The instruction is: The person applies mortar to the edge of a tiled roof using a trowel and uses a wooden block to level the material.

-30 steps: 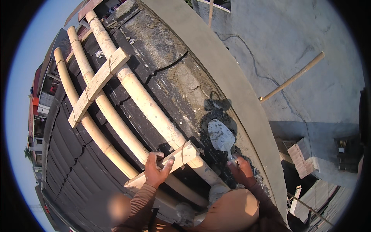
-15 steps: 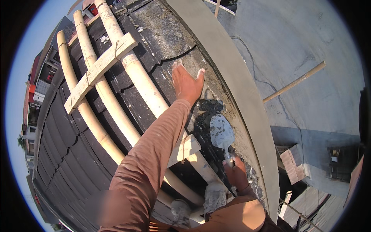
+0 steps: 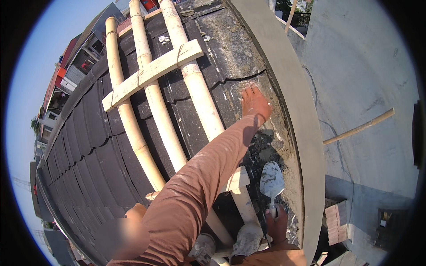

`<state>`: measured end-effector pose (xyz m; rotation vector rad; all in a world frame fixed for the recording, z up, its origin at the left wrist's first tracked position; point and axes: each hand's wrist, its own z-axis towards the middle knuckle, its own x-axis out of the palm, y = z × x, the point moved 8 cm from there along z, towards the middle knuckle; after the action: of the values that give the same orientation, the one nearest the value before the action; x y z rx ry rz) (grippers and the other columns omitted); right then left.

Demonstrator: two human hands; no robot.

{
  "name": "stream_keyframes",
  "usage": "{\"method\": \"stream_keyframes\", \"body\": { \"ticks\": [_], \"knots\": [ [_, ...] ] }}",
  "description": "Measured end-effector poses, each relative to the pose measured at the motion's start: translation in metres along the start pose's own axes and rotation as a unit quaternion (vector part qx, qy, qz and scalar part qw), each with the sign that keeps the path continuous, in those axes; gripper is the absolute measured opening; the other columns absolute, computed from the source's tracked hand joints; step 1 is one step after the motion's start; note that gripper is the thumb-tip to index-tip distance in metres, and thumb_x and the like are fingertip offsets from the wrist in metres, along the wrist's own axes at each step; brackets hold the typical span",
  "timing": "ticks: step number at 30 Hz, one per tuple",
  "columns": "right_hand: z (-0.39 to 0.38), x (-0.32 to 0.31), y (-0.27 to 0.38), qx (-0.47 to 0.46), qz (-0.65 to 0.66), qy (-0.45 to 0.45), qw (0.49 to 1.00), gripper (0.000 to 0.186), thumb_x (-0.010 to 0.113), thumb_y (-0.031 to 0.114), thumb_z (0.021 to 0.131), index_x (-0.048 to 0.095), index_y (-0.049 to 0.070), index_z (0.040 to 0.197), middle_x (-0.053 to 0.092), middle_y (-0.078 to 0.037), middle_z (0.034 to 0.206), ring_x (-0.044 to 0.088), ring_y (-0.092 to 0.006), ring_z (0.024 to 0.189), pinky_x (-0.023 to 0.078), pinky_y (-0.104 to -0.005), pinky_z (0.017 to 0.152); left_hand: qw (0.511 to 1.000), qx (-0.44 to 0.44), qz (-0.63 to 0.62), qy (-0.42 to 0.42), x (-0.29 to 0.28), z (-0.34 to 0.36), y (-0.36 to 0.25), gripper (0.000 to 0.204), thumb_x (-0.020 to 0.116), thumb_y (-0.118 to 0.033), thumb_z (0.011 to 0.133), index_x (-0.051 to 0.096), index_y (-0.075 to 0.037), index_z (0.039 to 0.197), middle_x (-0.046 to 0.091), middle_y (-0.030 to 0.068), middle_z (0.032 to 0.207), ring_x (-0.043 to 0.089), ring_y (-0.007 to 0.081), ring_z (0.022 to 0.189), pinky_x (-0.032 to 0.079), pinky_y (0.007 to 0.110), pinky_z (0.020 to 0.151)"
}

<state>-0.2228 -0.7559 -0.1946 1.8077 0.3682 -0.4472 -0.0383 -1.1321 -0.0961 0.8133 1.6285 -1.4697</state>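
Observation:
My left hand [image 3: 256,103], at the end of a long brown sleeve, rests on the dark roof tiles [image 3: 222,95] beside the grey mortar strip. Its fingers are stretched forward and close together, with nothing visible in them; the thumb is hidden. Lower down, my right hand [image 3: 277,221] grips the handle of a trowel [image 3: 271,179]. The trowel's broad, mortar-smeared blade points away from me, over dark, wet-looking mortar crumbs [image 3: 267,153]. Rough mortar [image 3: 290,170] runs along the roof edge to the right of the blade.
A bamboo ladder [image 3: 153,99] with wooden crosspieces [image 3: 153,75] lies up the roof on the left. My shoes [image 3: 248,237] are at its lower part. A smooth grey ledge [image 3: 306,133] borders the roof; beyond it is a drop beside a grey wall [image 3: 359,80] with a projecting pole [image 3: 359,126].
The view has swung, so the scene sits farther right and lower. My left hand has shifted up toward the tile step, its thumb no longer showing. The right hand still holds the trowel.

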Motion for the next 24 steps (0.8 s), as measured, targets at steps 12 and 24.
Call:
{"method": "stream_keyframes", "body": {
  "ticks": [12,24],
  "knots": [
    [-0.003,0.008,-0.004,0.009,0.041,0.028,0.999,0.038,0.075,0.017,0.091,0.064,-0.002,0.122,0.071,-0.023,0.095,0.072,-0.0392,0.085,0.055,-0.043,0.076,0.969,0.18,-0.014,-0.169,-0.039,-0.055,-0.006,0.068,0.073,-0.027,0.094,0.043,0.004,0.146,0.047,0.026,0.145,0.044,0.0407,0.138,0.038,0.047,0.116],
    [0.068,0.014,0.155,-0.214,0.213,0.102,0.948,0.031,0.052,0.02,0.107,0.061,-0.001,0.128,0.066,-0.011,0.1,0.065,-0.0189,0.09,0.054,-0.0348,0.08,0.845,-0.039,-0.516,0.131,-0.041,-0.284,0.054,0.043,0.056,-0.03,0.109,0.051,0.003,0.135,0.061,0.0091,0.122,0.057,0.0152,0.11,0.045,0.029,0.098]
  ]
}}
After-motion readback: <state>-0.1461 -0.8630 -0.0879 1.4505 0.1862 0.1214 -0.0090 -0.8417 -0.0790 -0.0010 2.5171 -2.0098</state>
